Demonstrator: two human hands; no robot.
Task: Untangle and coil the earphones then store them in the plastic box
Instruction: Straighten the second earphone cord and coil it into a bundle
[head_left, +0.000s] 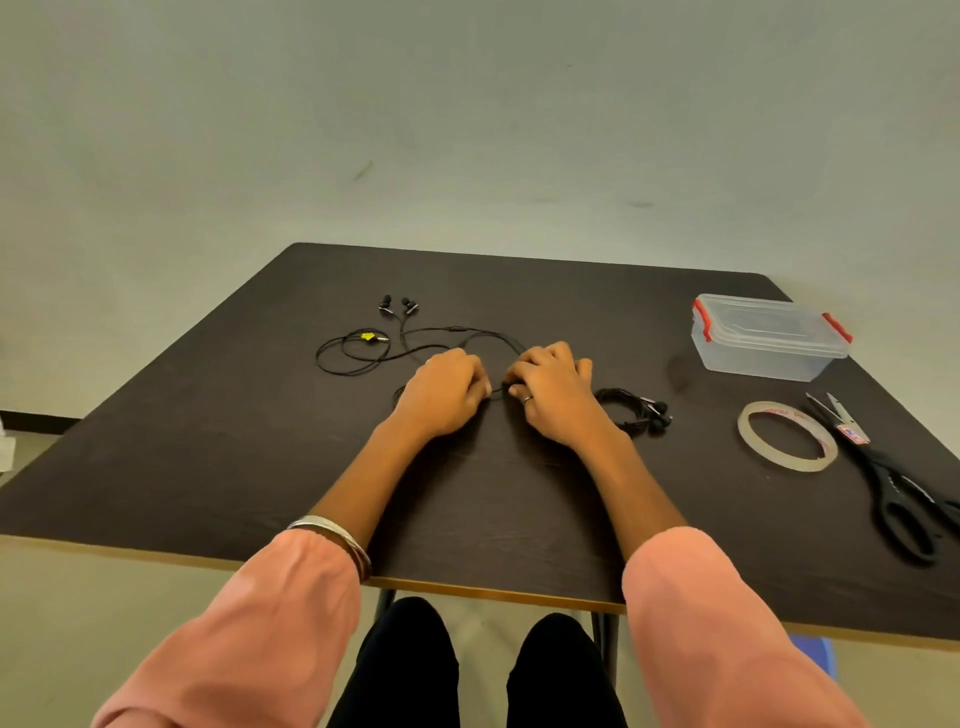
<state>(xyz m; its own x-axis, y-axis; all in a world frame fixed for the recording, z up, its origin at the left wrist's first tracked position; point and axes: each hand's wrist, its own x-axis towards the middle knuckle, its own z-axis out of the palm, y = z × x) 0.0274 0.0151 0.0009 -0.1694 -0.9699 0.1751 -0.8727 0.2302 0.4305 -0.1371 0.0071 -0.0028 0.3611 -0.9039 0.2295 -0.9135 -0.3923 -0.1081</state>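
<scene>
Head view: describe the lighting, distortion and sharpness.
Head view: soft, even light with faint shadows under the hands; wide-angle bending bows the table edges; slight glare on the plastic box lid; the thin black earphones cable blends into the dark tabletop.

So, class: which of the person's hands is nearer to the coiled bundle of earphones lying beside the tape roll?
Right. The right hand lies just left of the coiled earphone bundle, almost touching it. The left hand sits farther left, beyond the right hand.

desk (218, 441): dark brown, pale edge;
earphones (415, 332): black, yellow plug;
plastic box (763, 343): clear, red clips;
scissors (893, 483): black;
sleeves (249, 634): salmon pink
</scene>
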